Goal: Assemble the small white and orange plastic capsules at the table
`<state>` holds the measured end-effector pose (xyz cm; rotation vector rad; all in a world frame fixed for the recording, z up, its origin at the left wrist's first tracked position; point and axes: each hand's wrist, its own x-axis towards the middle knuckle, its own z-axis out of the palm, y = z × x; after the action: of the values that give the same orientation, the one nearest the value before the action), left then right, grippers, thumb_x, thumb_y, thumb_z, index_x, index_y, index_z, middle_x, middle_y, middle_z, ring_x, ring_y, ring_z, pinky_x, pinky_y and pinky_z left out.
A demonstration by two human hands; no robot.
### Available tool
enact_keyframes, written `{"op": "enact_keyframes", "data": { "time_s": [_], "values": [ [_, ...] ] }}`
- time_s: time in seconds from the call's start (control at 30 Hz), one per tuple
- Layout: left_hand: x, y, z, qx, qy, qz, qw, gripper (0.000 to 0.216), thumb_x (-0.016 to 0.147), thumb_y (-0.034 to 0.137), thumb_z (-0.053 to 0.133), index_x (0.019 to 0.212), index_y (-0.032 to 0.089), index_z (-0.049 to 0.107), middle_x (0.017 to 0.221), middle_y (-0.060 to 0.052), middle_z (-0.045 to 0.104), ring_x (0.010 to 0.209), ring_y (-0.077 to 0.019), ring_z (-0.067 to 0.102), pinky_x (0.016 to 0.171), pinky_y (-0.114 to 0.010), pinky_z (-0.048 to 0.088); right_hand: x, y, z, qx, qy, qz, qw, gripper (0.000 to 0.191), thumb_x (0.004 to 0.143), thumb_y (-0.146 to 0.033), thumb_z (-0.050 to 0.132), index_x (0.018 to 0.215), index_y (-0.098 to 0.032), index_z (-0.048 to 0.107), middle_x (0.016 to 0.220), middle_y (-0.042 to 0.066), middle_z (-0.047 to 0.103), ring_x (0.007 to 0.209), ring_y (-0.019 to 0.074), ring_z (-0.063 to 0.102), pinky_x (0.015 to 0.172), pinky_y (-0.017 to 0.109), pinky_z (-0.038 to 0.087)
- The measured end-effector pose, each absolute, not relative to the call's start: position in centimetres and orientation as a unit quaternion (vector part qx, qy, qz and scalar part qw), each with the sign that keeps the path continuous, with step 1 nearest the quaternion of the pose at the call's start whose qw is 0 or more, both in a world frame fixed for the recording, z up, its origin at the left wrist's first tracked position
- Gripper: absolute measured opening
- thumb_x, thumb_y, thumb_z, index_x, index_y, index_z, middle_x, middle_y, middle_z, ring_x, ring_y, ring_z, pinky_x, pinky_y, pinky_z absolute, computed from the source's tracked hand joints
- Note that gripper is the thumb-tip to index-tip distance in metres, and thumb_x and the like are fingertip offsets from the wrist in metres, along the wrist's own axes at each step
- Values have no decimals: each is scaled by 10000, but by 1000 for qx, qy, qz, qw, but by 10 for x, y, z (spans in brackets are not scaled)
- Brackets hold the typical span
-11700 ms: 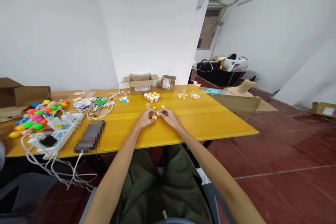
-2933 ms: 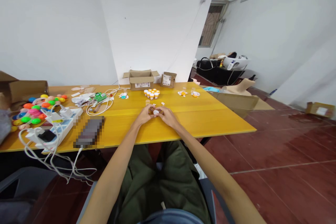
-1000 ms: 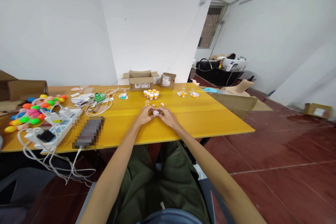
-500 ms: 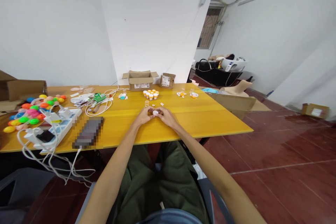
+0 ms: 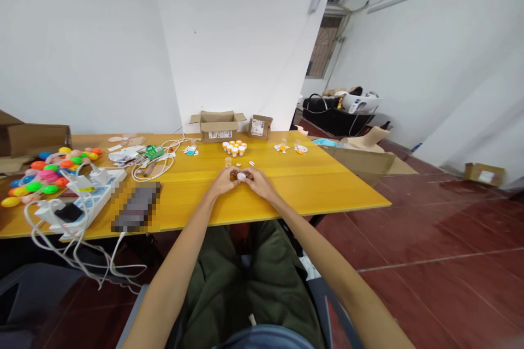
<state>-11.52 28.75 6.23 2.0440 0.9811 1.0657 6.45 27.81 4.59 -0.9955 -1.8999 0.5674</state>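
Observation:
Close to the table's front, my left hand (image 5: 223,182) and my right hand (image 5: 258,182) meet with fingers curled inward. Between them they pinch a small round white piece (image 5: 241,175), its flat face partly showing; fingers cover the rest. Just beyond my left hand stands a small clear cup (image 5: 228,162). Two tiny white pieces, one a bit (image 5: 238,164) of unclear shape and the other a marked piece (image 5: 251,163), lie past my fingertips. Farther back is a tight group of small white-and-orange containers (image 5: 234,149).
Orange-and-white parts (image 5: 281,148) lie right, blue-and-white parts (image 5: 190,150) left. Two cardboard boxes, an open one (image 5: 221,133) and a smaller one (image 5: 260,127), stand against the wall. Leftward are a phone (image 5: 137,207), a power strip (image 5: 96,204) with cables, and colourful plastic eggs (image 5: 49,176).
The view has shifted very slightly. Both hands stay together around the white piece, with no clear change in their hold.

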Motion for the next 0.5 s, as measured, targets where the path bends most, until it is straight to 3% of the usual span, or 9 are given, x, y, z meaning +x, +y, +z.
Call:
{"op": "enact_keyframes", "data": {
  "time_s": [0.27, 0.5],
  "values": [
    [-115, 290, 60, 776, 367, 419, 296, 177, 706, 157, 712, 877, 189, 675, 884, -33, 727, 848, -190, 679, 853, -346, 572, 62, 276, 47, -410, -752, 221, 465, 147, 847, -232, 598, 932, -237, 718, 944, 32, 757, 866, 194, 685, 830, 323, 532],
    [-114, 291, 58, 774, 385, 426, 267, 195, 677, 105, 693, 848, 197, 673, 868, -28, 713, 854, -203, 674, 870, -359, 561, 74, 283, 40, -496, -638, 152, 569, 218, 894, -289, 499, 894, -229, 709, 963, 75, 756, 931, 234, 679, 870, 355, 527]
  ]
}}
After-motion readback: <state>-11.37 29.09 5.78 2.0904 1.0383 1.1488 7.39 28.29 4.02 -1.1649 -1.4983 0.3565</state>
